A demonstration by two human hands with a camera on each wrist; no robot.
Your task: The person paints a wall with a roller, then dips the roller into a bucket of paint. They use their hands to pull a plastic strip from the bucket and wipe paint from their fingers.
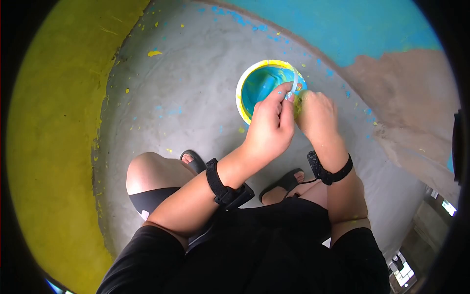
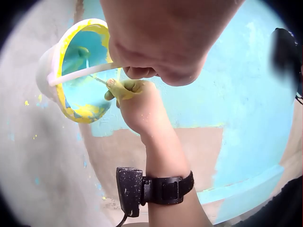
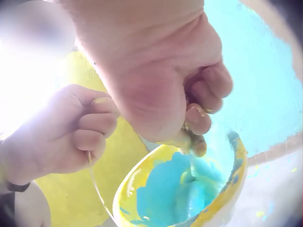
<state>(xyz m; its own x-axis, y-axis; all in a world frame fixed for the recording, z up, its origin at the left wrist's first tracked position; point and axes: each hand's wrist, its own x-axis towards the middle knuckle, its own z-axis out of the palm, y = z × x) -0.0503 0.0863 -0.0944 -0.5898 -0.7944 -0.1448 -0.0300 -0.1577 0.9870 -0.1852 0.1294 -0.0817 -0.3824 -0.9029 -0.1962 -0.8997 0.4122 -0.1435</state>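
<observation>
A white bucket (image 1: 240, 93) with a yellow-smeared rim holds blue paint. My left hand (image 1: 269, 122) grips its pale handle (image 2: 87, 72), fingers curled round it. Beside it, over the bucket's edge, my right hand (image 1: 318, 115) is closed round a thin rod (image 2: 97, 79) that reaches down into the bucket. Yellow paint coats the fingers of the right hand (image 2: 139, 106). In the right wrist view the rod (image 3: 192, 165) runs into the blue paint; its lower end is unclear. The left hand (image 3: 71, 132) shows at the left with the handle (image 3: 98, 189) below it.
A yellow surface (image 1: 54, 122) curves along the left. Grey floor (image 1: 171, 98) with blue and yellow spatters lies around the bucket. At the upper right is a partly blue surface (image 1: 382, 24) with a bare brownish area (image 1: 406, 93). Two sandalled feet are below the bucket.
</observation>
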